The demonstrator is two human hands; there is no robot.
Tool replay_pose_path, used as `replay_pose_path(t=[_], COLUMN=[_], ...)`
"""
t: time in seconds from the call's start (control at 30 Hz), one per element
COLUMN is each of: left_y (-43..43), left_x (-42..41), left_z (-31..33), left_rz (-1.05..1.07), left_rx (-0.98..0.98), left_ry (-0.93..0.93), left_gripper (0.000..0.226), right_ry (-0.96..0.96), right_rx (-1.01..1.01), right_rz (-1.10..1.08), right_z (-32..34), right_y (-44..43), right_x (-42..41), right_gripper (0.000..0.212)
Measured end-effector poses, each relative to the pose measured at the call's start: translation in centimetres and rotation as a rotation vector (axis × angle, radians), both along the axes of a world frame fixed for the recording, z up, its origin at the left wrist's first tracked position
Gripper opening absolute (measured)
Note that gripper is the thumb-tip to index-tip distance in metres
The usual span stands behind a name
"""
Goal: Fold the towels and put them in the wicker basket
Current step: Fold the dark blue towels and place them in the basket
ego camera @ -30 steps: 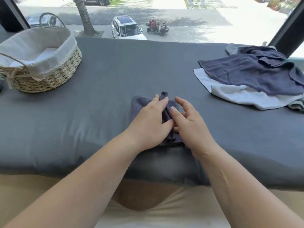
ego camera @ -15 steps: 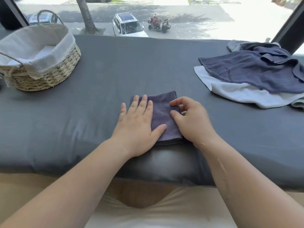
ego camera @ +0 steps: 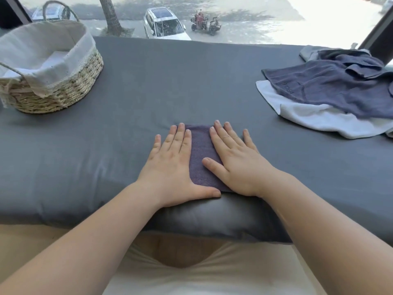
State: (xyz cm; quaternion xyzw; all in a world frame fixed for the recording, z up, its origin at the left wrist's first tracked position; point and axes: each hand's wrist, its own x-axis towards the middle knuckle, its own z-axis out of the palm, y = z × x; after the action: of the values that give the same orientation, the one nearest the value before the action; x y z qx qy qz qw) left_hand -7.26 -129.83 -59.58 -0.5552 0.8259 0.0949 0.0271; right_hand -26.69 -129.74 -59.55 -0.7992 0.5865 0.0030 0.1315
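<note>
While both hands lie palm-down on it, the folded towel (ego camera: 202, 152) sits on the grey padded surface (ego camera: 148, 86), close to the near edge and straight in front of the person. The left grip (ego camera: 170, 167) covers the towel's left part, with the thumb at the towel's near edge. The right grip (ego camera: 236, 165) covers the right part, thumb on the cloth. Both grips are apart, fingers straight and spread, pressing and curled round nothing.

Only a dark purple-grey strip of towel shows between them. Its long axis runs near to far, away from the person, the far end tilted slightly left. The short far edge peeks out by the fingertips.

Far left of the left grip, well apart, the wicker basket (ego camera: 63, 92) stands upright with a pale cloth liner (ego camera: 42, 43). A pale shape lies inside, towel or liner unclear.

Far right of the right grip, well apart, a crumpled dark blue towel (ego camera: 331, 88) lies on a white towel (ego camera: 319, 120). A grey cloth (ego camera: 308, 54) lies behind them.

Beyond the surface is a window onto a street with a white car (ego camera: 165, 24).
</note>
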Motion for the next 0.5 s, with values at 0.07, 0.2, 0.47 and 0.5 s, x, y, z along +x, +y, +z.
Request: replay_pose_path(t=[0.07,0.2,0.47,0.5], left_y=[-0.2,-0.6,-0.9,-0.6], left_x=[0.2,0.4,0.8,0.9], left_z=[0.0,0.2,1.3,1.2], left_rz=[-0.024,-0.045,0.059,0.123], left_rx=[0.017,0.067,0.1,0.018], left_ry=[-0.011,0.003,0.322,0.374], left_gripper=[0.154,0.154,0.098,0.085], right_ry=[0.002,0.033,0.02,0.012], right_rx=[0.01,0.057,0.063,0.049], right_rz=[0.01,0.035,0.015,0.006], right_z=[-0.1,0.3,0.4,0.3], right_y=[0.0,-0.7,-0.8,-0.7], right_x=[-0.1,-0.2,0.0,0.0], right_gripper=[0.099,0.102,0.1,0.099])
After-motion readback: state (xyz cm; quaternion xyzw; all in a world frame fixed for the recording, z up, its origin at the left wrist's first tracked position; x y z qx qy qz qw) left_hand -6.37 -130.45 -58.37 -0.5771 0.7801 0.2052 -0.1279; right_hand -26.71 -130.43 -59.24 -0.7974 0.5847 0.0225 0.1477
